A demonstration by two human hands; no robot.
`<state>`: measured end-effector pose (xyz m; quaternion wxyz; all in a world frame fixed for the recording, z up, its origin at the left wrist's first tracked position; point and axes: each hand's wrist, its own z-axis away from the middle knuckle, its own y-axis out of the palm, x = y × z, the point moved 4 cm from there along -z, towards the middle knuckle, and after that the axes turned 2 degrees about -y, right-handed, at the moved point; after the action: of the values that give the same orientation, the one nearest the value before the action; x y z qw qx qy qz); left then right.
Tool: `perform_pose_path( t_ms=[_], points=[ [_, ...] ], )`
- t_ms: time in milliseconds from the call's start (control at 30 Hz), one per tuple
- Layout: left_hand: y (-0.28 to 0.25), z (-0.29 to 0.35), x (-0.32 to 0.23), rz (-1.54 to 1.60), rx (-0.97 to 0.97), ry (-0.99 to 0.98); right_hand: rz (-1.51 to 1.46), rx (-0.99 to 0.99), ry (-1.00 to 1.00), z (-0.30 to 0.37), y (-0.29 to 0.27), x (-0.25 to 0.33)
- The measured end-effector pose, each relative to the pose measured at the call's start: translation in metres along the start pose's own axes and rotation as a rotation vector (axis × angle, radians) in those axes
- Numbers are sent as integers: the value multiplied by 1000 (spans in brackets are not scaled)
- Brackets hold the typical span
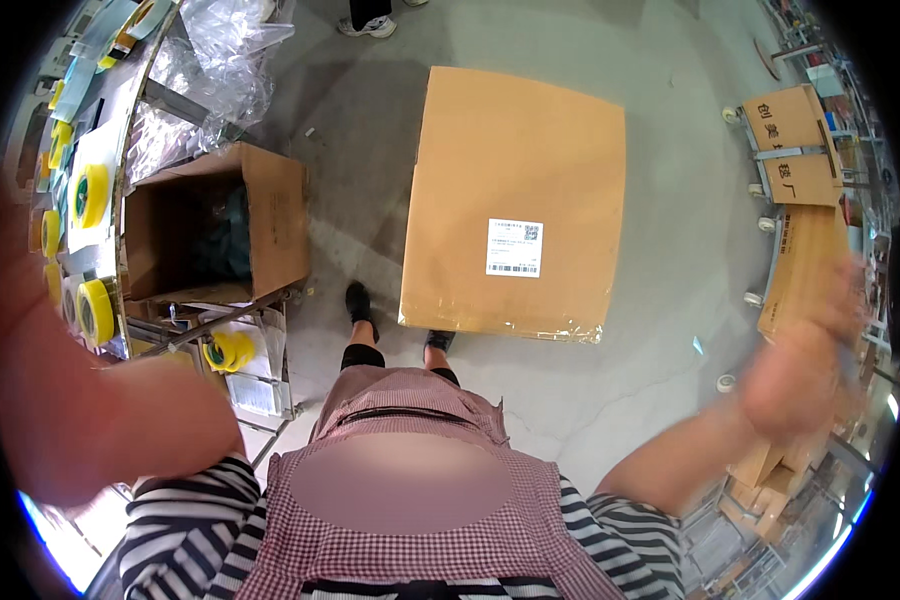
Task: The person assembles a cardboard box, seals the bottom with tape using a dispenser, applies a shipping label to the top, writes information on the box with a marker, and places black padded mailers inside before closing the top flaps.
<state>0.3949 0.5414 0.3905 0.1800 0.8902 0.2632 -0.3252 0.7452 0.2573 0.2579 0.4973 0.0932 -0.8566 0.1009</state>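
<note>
A large brown cardboard box [510, 160] stands on the floor just ahead of my feet, with a white printed label [514, 248] on its top. Clear tape shows along the box's near edge. Both my arms are raised out to the sides, away from the box. My left hand [15, 270] is a dark blur at the left rim, close to the camera, and its fingers cannot be made out. Over at the right, my right hand [805, 360] is smeared by motion in front of the cartons there. Nothing can be made out in either hand.
On the left, a workbench [110, 210] carries several yellow tape rolls [91, 197]. Beneath it, an open carton [278, 222] holds dark material, near clear plastic sheeting [230, 50]. Wheeled racks with flattened cartons [795, 145] line the right. Another person's shoe [368, 27] shows at the top.
</note>
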Motion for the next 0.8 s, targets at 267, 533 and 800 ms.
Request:
perform_pose_path(
  t_ms=[267,533,800],
  points=[
    [-48,374,260,-340,-557,-1681,220,-65,988,203,-70,-274],
    [2,374,258,-321,-904,-1825,219,-63,1064,212,-28,-255],
    [-19,358,275,-389,-802,-1652,127,-171,980,213,-17,-265]
  ],
)
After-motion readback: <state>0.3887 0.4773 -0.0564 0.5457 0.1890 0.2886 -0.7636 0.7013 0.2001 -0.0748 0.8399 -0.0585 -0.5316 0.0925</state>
